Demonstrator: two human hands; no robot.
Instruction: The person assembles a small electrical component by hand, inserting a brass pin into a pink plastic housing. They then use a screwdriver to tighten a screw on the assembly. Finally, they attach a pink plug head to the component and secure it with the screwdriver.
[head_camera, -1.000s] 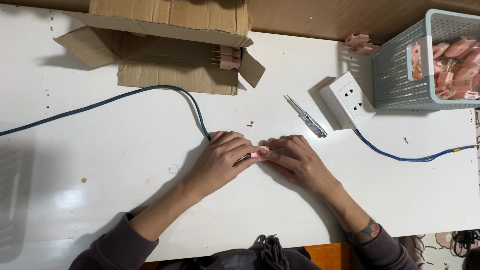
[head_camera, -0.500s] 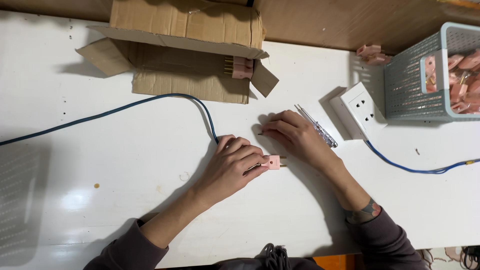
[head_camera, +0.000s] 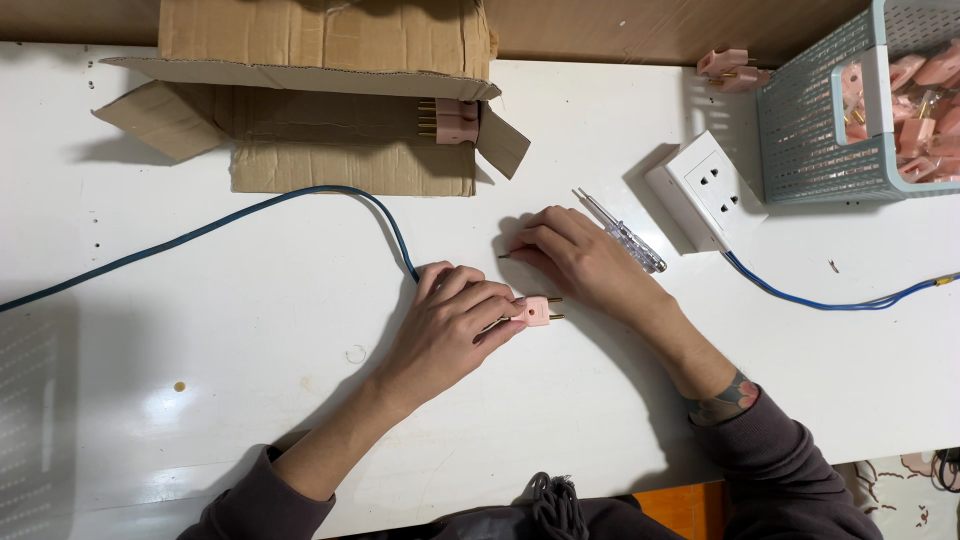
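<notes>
Beside the blue cable (head_camera: 300, 200), left hand (head_camera: 455, 325) pinches a small pink two-pin plug (head_camera: 535, 311); right hand (head_camera: 580, 255), fingertips closed on something tiny, should lift gently.

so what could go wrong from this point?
1. The left hand pins the pink plug only at its fingertips; it might twist or slide on the smooth white table.
2. The right hand picks up something tiny, too small to identify; it may be easy to drop.
3. The tester screwdriver beside that hand could get knocked and roll.
</notes>
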